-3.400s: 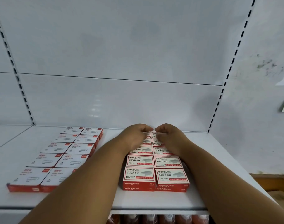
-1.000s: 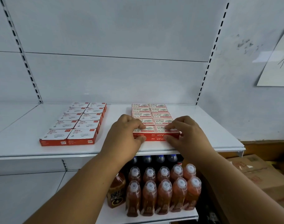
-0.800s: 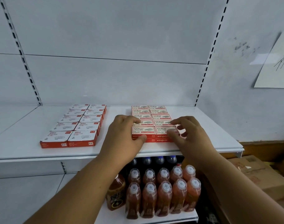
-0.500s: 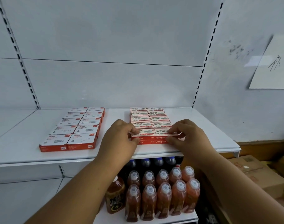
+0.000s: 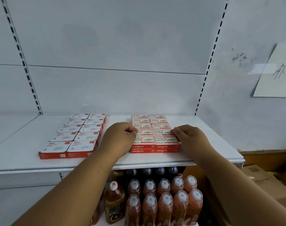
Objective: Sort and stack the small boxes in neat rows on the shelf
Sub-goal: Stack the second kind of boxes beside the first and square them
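Observation:
Red-and-white staple boxes [image 5: 155, 141] lie in two neat columns, two layers high, right of centre on the white shelf [image 5: 209, 149]. To their left a block of white paper-clip boxes [image 5: 77, 136] with red sides lies in two columns. My left hand [image 5: 119, 139] is at the staple block's left edge, its curled fingers pinching the second box row from the front. At the right edge my right hand [image 5: 190, 138] does the same with curled fingers on that row.
Orange drink bottles [image 5: 163, 201] and dark bottles stand on the lower shelf under the staple boxes. Cardboard cartons [image 5: 269, 185] sit on the floor at the right. A paper sheet [image 5: 276, 75] hangs on the right wall. Slotted uprights frame the back panel.
Both hands slid from the front staple boxes back to the second row at the block's sides. Since 3.4 s ago they have come forward from the back row, and the view has drawn back.

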Tool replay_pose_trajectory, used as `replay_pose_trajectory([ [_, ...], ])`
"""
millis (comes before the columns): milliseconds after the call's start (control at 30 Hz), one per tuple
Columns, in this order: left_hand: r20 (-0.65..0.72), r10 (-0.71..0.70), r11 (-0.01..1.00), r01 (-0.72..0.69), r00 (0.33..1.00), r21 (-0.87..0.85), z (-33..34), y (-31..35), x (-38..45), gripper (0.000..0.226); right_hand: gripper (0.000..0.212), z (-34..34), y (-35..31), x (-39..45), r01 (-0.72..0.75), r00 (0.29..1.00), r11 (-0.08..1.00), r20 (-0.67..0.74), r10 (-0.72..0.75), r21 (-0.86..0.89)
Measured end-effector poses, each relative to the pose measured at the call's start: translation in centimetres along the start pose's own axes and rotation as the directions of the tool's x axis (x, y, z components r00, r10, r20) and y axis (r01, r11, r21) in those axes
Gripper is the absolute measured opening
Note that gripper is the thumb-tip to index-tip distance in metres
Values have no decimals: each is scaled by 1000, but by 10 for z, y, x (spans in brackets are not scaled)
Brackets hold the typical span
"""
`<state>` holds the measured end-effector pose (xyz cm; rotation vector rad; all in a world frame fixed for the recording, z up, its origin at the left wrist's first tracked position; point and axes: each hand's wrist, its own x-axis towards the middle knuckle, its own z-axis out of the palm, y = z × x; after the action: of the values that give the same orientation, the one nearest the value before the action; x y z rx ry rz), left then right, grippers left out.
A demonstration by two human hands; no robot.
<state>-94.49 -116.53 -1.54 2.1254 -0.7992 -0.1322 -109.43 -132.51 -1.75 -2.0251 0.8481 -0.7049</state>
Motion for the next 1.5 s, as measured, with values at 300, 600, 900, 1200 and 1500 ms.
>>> replay_pose_trajectory([
  [300, -54, -47, 998, 44, 997, -46, 4, -4, 0, 4, 26, -1, 4, 2, -41, 999, 996, 35, 38, 76],
  [600, -10, -133, 976, 129, 991, -178, 3, 10, -7, 23, 21, -1, -1, 3, -38, 999, 986, 30, 33, 163],
  [900, 154, -202, 744, 254, 967, -618, 5, 24, -19, 22, 36, 7, 1, -1, -140, 986, 904, 143, 89, 405],
  [1200, 146, -215, 871, 257, 966, -419, -5, 26, -6, 27, 36, 4, -4, 5, -86, 991, 974, 123, 61, 209],
  [1500, 143, -162, 925, 201, 976, -323, 0, 21, -6, 12, 37, 6, -4, 3, -101, 990, 983, 116, 84, 153],
])
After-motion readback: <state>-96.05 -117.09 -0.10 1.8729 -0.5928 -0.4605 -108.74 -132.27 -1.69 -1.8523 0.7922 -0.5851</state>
